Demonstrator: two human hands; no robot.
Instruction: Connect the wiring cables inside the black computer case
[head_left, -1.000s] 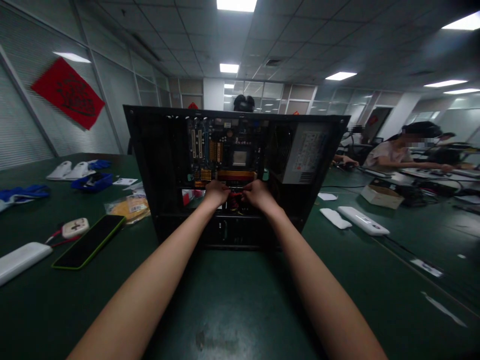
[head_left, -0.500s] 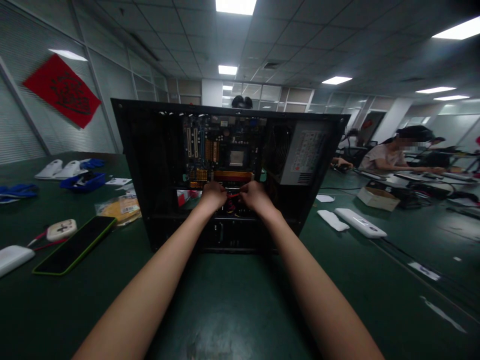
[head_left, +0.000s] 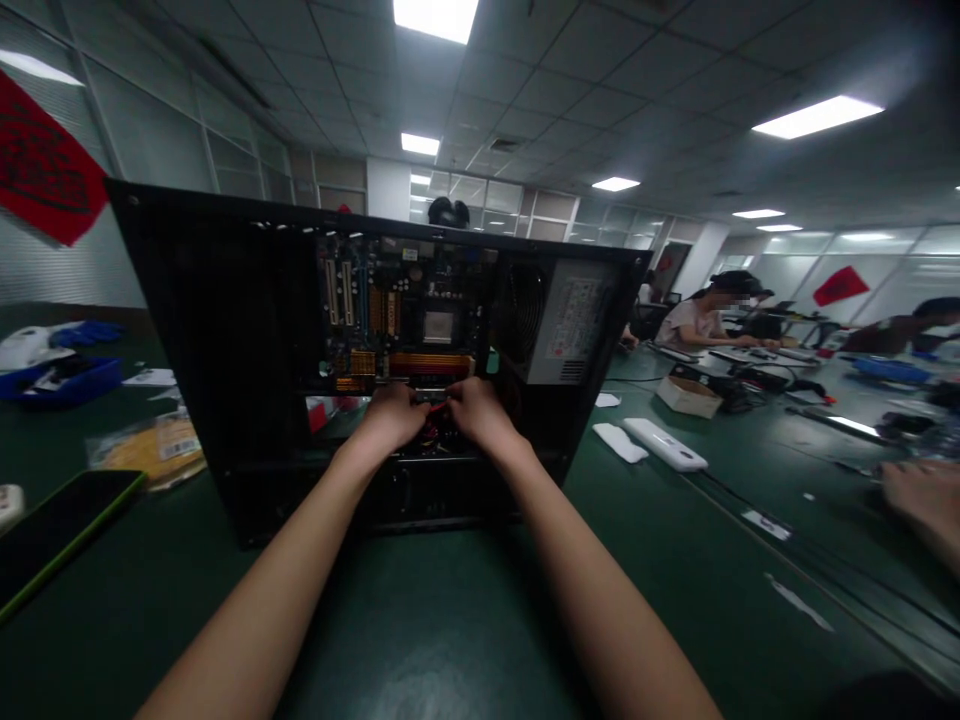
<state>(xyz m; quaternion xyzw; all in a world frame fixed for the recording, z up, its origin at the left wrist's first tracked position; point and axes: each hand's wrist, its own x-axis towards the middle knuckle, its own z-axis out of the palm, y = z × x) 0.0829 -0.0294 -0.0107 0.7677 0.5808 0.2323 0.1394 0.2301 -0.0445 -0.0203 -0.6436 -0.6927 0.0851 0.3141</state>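
An open black computer case [head_left: 247, 490] stands on the green table in front of me, its inside facing me. Both of my hands reach into its lower middle, below the motherboard [head_left: 409, 300]. Pinched fingers of my left hand [head_left: 394, 415] and my right hand [head_left: 480, 410] meet a thin red cable [head_left: 439, 408] that runs between them. Dark, tangled wires lie just beneath the fingertips, too dim to make out. At the case's upper right sits the power supply [head_left: 574, 320] with its label. The cable's ends are hidden.
On the left are a green-edged phone [head_left: 67, 530], a bagged yellow item [head_left: 154, 450] and a blue tray [head_left: 64, 385]. To the right lie a white device [head_left: 664, 443] and a cardboard box [head_left: 688, 395]. Another person's hand [head_left: 926, 500] rests at the right edge; a co-worker [head_left: 709, 310] sits beyond.
My view has turned to the right, so the case appears further left. Both hands stay close together inside the case around the red cable; less of it shows between them.
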